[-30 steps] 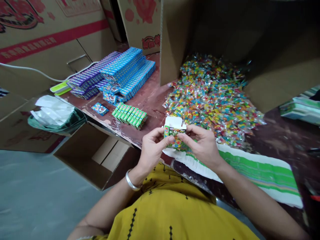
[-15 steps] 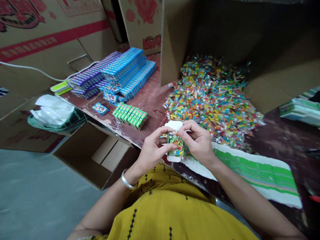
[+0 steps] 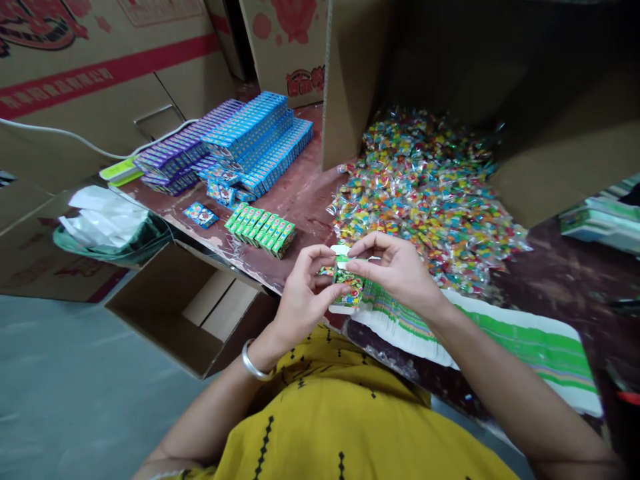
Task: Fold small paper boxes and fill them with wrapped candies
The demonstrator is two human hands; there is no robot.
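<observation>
Between my hands, near the table's front edge, is a small green printed candy box [image 3: 349, 288] with white end flaps. My left hand [image 3: 311, 293] grips it from the left, thumb across its front. At the top end, the fingers of my right hand [image 3: 393, 270] pinch the box's flap. Whether anything is inside the box I cannot see. Beneath and right of my right hand lies a long fanned row of flat green-and-white cartons [image 3: 520, 343]. Just beyond both hands spreads a heap of clear candy packets [image 3: 425, 200].
To the left stand a row of green boxes [image 3: 261, 230], one loose blue box [image 3: 201, 215], stacked blue boxes [image 3: 250, 143] and purple boxes [image 3: 175, 150]. A large carton [image 3: 347, 87] opens behind the packets. Below the edge are an open carton [image 3: 160, 307] and a green basket [image 3: 113, 250].
The top flap, upright before, is now folded over at the box's upper end, with my right fingers on it. My left hand keeps its hold on the box.
</observation>
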